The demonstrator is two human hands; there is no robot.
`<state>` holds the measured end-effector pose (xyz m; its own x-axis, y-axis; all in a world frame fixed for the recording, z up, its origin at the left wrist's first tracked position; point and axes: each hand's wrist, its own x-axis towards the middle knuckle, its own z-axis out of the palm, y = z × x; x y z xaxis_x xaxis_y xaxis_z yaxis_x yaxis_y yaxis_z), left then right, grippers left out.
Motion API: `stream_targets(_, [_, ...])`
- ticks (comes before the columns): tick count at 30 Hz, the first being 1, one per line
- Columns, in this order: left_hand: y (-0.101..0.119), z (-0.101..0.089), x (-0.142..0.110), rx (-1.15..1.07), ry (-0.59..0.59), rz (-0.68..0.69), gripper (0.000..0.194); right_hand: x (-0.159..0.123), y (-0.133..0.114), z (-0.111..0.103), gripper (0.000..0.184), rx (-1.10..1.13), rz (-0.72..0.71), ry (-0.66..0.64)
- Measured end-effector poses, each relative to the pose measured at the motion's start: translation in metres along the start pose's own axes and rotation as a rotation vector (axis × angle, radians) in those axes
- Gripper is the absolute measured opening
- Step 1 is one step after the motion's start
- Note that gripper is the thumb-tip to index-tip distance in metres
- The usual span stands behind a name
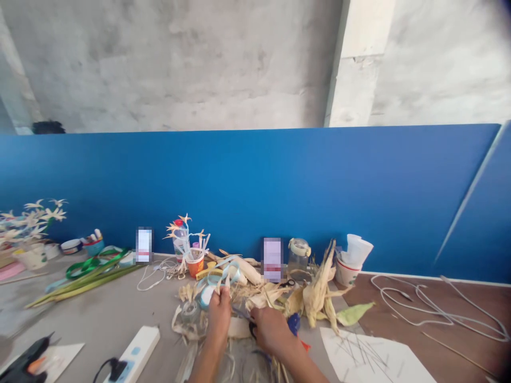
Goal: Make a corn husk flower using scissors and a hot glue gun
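My left hand (pixel 219 308) pinches a small pale strip of corn husk (pixel 228 281), which sticks up between the fingertips. To its right, my right hand (pixel 271 327) is closed around scissors (pixel 252 330); a dark loop shows under the fingers and the blades point towards my left hand. Both hands are over a pile of dry corn husks (pixel 275 295). A roll of light blue ribbon (pixel 206 296) and a roll of clear tape (pixel 190 311) lie just left of my left hand. Larger husks (pixel 318 290) stand to the right.
A white power strip (pixel 138 348) and a black glue gun (pixel 30 359) lie at front left. White paper with thin wires (pixel 371 354) is at front right. Cups (pixel 195 264), a jar (pixel 298 258) and two phones (pixel 143 244) line the blue partition (pixel 255 186). A white cable (pixel 439 311) curls at right.
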<state>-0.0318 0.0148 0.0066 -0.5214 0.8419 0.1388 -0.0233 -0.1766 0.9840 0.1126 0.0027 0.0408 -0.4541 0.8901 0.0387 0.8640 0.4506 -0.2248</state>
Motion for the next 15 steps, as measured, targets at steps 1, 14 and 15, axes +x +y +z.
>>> stream_targets(1, [0.001,-0.001,0.000,-0.005,0.018,0.000,0.041,0.000,0.003,-0.001,0.028,0.050,0.014,0.019])
stream_targets(14, [0.011,0.003,-0.008,0.009,0.021,-0.005,0.042,-0.001,-0.003,-0.012,0.020,0.765,-0.101,0.262])
stream_targets(15, [0.013,0.004,-0.010,0.018,0.015,-0.010,0.042,-0.002,-0.007,-0.010,0.017,0.719,-0.113,0.265])
